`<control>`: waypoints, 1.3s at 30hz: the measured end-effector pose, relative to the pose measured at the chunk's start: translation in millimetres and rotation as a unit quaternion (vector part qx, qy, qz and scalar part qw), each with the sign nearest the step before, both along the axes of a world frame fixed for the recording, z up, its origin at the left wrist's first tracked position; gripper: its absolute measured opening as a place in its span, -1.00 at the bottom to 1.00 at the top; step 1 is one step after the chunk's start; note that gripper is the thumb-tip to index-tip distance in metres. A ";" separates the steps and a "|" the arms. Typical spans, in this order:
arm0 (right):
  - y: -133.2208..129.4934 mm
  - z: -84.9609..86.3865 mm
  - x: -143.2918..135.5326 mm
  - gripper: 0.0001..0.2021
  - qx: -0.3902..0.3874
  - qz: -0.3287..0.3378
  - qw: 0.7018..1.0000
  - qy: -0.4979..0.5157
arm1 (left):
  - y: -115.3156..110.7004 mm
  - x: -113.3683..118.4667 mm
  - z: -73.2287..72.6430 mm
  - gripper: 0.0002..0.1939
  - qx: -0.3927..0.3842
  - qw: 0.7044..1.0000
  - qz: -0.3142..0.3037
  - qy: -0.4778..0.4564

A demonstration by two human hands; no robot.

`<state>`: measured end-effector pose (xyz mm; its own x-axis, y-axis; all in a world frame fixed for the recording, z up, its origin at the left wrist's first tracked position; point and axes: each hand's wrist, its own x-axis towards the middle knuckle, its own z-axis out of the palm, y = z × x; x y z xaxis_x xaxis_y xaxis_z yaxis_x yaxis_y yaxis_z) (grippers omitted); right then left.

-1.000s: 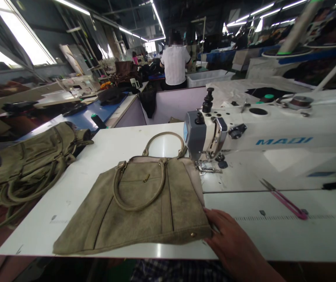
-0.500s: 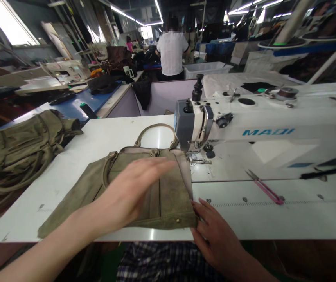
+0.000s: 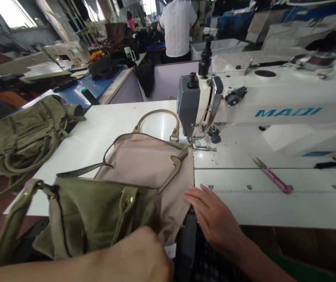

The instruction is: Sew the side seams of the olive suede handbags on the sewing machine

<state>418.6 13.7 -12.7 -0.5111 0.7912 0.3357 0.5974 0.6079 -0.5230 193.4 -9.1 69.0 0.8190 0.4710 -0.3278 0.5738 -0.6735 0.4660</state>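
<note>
The olive handbag (image 3: 97, 211) lies opened on the counter (image 3: 103, 129), its pale lining (image 3: 144, 164) exposed. Its near edge is gripped by the closed left hand (image 3: 138, 258); the open right hand (image 3: 211, 215) is pressed flat on the lining. Soft, floppy and light, it is probably best held by seams or handles.

The left hand (image 3: 140, 254) hides its grip on the bag (image 3: 97, 215).

pink snips (image 3: 273, 178), piled olive bags (image 3: 24, 137)
</note>
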 end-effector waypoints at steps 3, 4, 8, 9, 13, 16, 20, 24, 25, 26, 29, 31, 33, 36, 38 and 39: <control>-8.4 3.6 -0.1 -0.69 -0.005 0.025 1.000 0.017 | 11.1 14.7 -5.6 -0.84 -0.074 0.996 -0.028 0.037; -12.1 4.7 0.2 -0.69 -0.005 0.035 0.999 0.021 | 17.5 18.5 -3.0 -0.84 -0.100 0.994 -0.028 0.044; -22.9 4.0 0.1 -0.67 0.019 0.035 0.999 0.036 | 33.6 24.1 17.8 -0.76 -0.153 0.988 -0.015 0.017; -23.8 2.5 -0.6 -0.70 0.034 0.023 0.998 0.041 | 35.5 24.1 22.3 -0.71 -0.145 0.989 -0.007 0.009; -21.3 -4.5 -5.8 -0.79 0.087 0.013 0.994 0.064 | 50.8 22.7 27.0 -0.64 0.010 0.999 0.005 0.032; -17.5 -5.5 -7.7 -0.79 0.073 0.020 0.993 0.085 | 76.7 18.7 21.1 -0.62 0.225 0.962 0.013 0.156; -14.1 -4.0 -5.3 -0.77 0.048 0.030 0.993 0.100 | 108.1 13.8 10.5 -0.60 0.291 0.937 0.028 0.194; -15.7 -5.4 -3.7 -0.79 0.053 0.044 0.991 0.112 | 116.1 15.6 -8.3 -0.47 0.297 0.947 -0.037 0.121; -16.8 -6.1 -3.9 -0.78 0.060 0.047 0.991 0.109 | 115.8 15.9 -14.2 -0.46 0.296 0.947 -0.060 0.112; -18.1 -6.9 -4.2 -0.77 0.071 0.046 0.991 0.106 | 115.2 15.8 -20.0 -0.47 0.294 0.947 -0.083 0.099; -22.0 -8.8 -5.1 -0.75 0.103 0.016 0.991 0.089 | 114.2 12.3 -35.3 -0.53 0.274 0.954 -0.107 0.050; -23.8 -9.5 -5.4 -0.75 0.115 -0.003 0.990 0.076 | 114.9 8.7 -42.0 -0.52 0.251 0.964 -0.086 0.025; -24.5 -9.7 -5.8 -0.76 0.114 -0.010 0.991 0.072 | 116.0 6.0 -45.6 -0.49 0.228 0.972 -0.060 0.010; -23.5 -8.9 -7.0 -0.79 0.105 -0.014 0.991 0.080 | 116.8 4.9 -47.1 -0.41 0.210 0.976 -0.055 -0.001; -22.5 -7.2 -7.9 -0.80 0.103 -0.017 0.991 0.081 | 116.5 5.8 -47.0 -0.39 0.209 0.976 -0.063 -0.002; -22.2 -5.8 -8.3 -0.79 0.102 -0.016 0.992 0.077 | 116.3 6.5 -47.0 -0.38 0.210 0.976 -0.063 0.001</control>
<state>410.3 -8.4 -18.6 -0.4167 0.7133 0.5635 0.5406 0.6928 -0.4773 200.0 107.2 21.9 0.8786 0.4601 -0.1279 0.4749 -0.8700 0.1326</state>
